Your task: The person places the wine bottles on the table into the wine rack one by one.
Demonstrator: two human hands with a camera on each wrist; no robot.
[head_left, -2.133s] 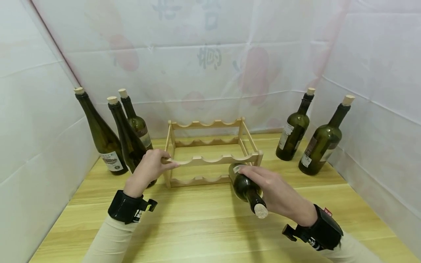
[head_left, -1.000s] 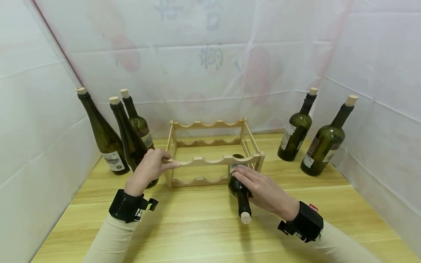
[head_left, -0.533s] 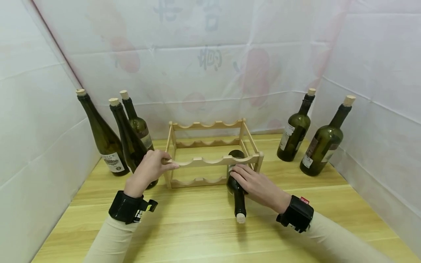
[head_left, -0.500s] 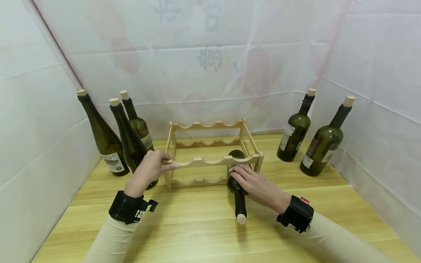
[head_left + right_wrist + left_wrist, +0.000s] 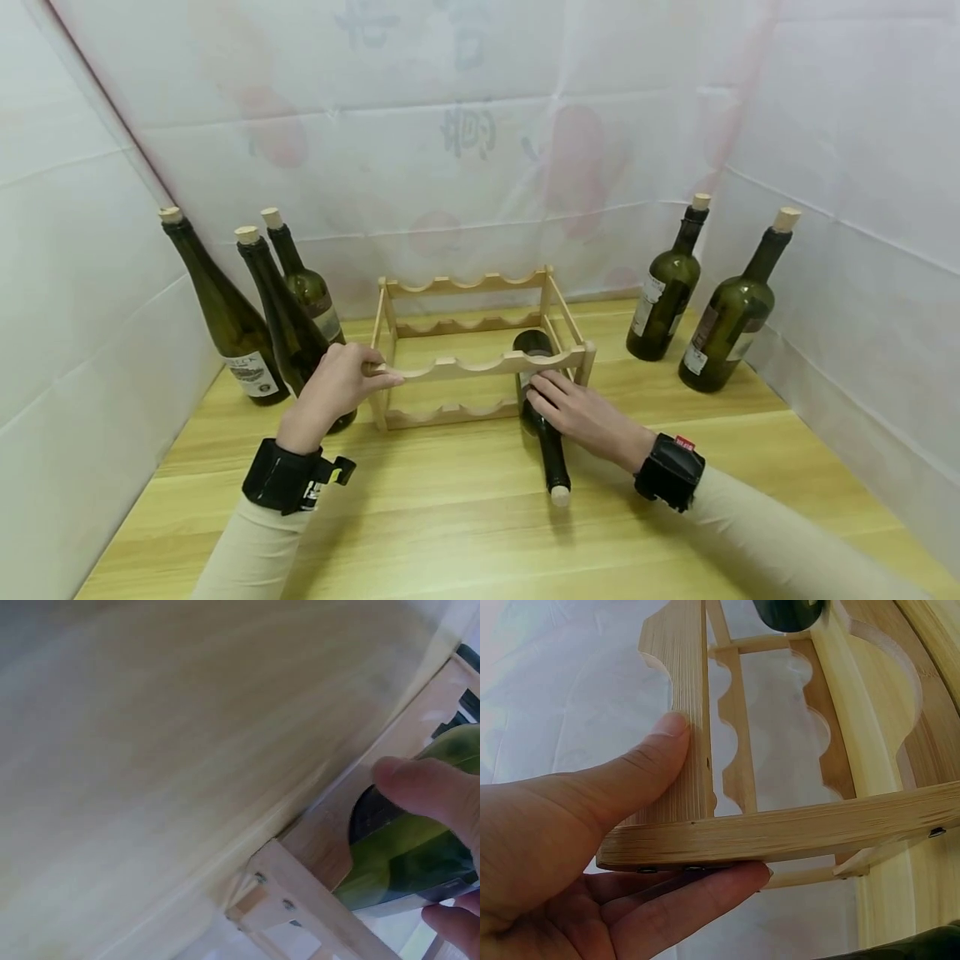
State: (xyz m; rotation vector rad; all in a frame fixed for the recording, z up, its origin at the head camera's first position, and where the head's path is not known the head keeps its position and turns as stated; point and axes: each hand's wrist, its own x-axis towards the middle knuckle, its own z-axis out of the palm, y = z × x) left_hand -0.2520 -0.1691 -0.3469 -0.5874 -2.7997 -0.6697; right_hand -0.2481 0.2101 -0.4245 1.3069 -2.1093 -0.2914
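A two-tier wooden wine rack (image 5: 459, 416) stands on the table with scalloped rails front and back. My left hand (image 5: 339, 387) grips its upper front left corner, thumb on the rail and fingers under the side bar in the left wrist view. My right hand (image 5: 588, 414) holds a dark green wine bottle (image 5: 552, 454) by its body. The bottle lies through the front of the rack at the lower right notch, base inside under the upper rail, corked neck towards me. In the right wrist view, thumb and fingers lie on either side of the green glass (image 5: 412, 859).
Left of the rack stand three corked bottles: a tall labelled one (image 5: 225, 321), another tall one (image 5: 281, 308) partly behind my left hand, and a shorter one (image 5: 306, 287). Two more stand at right, one farther back (image 5: 667, 292) and one nearer (image 5: 731, 317). White cloth walls surround the wooden table (image 5: 450, 533).
The right hand has slid the bottle deeper into the rack's lower right, its base passing under the upper rail and its neck swinging left, then slightly right. The left hand keeps its grip.
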